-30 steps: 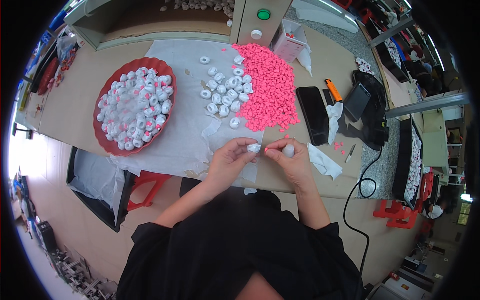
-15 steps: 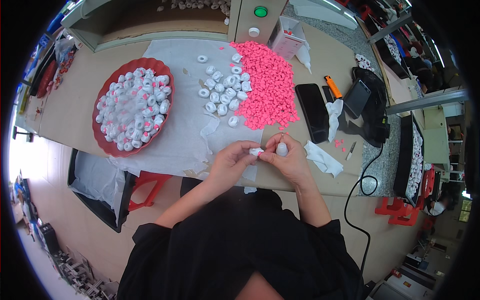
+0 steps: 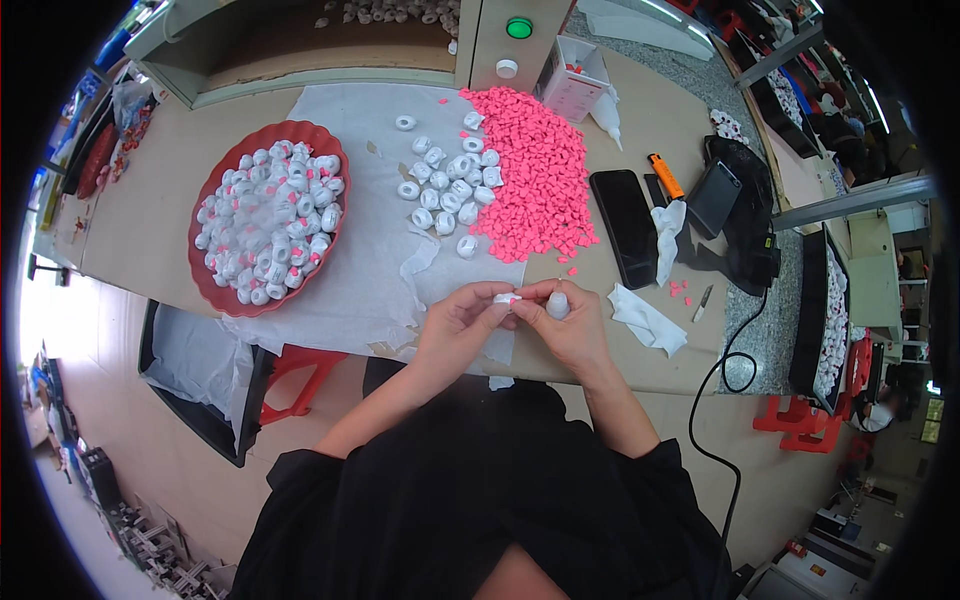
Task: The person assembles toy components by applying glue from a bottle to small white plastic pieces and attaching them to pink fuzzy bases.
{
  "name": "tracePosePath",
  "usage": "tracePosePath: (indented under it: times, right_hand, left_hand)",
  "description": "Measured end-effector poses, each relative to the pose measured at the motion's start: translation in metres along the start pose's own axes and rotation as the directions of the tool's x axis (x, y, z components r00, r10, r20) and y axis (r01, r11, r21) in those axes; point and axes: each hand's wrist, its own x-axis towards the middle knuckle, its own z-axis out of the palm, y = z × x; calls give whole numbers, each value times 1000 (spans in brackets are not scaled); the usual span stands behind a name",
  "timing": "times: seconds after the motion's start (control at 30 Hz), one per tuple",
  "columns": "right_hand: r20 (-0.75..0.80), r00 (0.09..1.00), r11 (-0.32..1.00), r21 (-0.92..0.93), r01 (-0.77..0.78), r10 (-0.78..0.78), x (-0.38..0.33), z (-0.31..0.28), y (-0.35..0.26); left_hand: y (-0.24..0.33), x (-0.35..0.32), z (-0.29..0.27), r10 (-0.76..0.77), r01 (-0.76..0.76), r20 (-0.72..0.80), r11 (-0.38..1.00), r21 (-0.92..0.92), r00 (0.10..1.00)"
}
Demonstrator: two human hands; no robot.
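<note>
At the left, a red scalloped bowl [image 3: 213,290] is heaped with white bead-like pieces [image 3: 268,215], many showing a bit of pink. Below it, beside the table, sits a black tray [image 3: 258,398] with a pale liner, and next to that a red plastic stool [image 3: 298,388]. A torn white paper sheet [image 3: 350,235] covers the middle of the tabletop. The left hand [image 3: 460,322], near the table's front edge, has its thumb and forefinger pinched together on a single white piece [image 3: 503,298]. Beyond it, loose white beads [image 3: 438,180] lie scattered on the paper, against a broad pile of small pink pieces [image 3: 535,165]. The right hand [image 3: 575,335] meets the left: its thumb and forefinger are drawn close at a pink bit [image 3: 514,301] against the white piece, though fingers partly hide the contact. A small translucent bottle [image 3: 557,306] is tucked in its curled fingers. Farther right are a black phone [image 3: 625,228], a crumpled white tissue [image 3: 648,320], an orange-handled cutter [image 3: 666,176] and a small blade [image 3: 703,303].
</note>
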Motion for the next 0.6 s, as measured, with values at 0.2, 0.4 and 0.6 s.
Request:
tracePosePath:
  times: [0.2,0.4,0.6]
  right_hand:
    - [-8,998,996,60,70,-69,-2,5,5]
    - [-7,986,986,15,166,-166,0,6,5]
    - [-23,960,959,-56,278,-280,-1,11,11]
  left_hand:
    - [-2,0,-1,10,-12,-31,998,-59,999]
    - [-2,0,1,-10,6,-66,998,-60,998]
    - [1,1,5,-57,49,-151,997,-61,987]
